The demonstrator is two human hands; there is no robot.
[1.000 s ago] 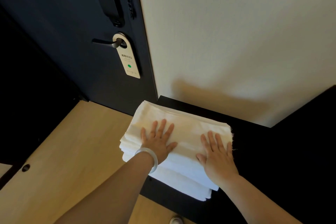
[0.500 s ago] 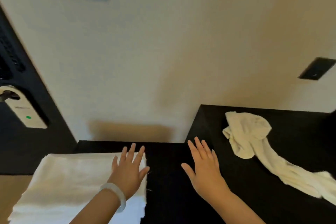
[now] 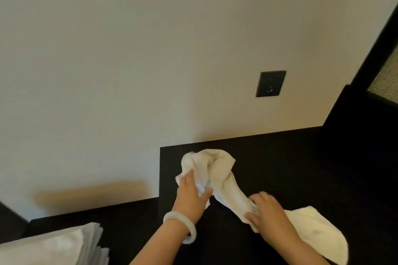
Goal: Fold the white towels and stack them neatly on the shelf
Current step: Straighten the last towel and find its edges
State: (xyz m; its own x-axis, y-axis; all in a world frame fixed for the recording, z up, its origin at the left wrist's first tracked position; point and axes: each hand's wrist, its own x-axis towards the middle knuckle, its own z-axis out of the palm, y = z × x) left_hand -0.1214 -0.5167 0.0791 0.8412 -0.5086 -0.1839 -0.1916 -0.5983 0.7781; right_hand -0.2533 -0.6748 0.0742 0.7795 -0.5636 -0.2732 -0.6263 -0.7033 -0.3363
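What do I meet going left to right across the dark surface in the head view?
Stack of folded white towels → left hand → right hand. The crumpled white towel that both hands grip spans them, so I leave it out.

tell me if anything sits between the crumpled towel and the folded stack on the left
Nothing visible does. The left grip and right grip both hold the crumpled towel, and only bare dark shelf top lies between it and the folded stack at lower left.
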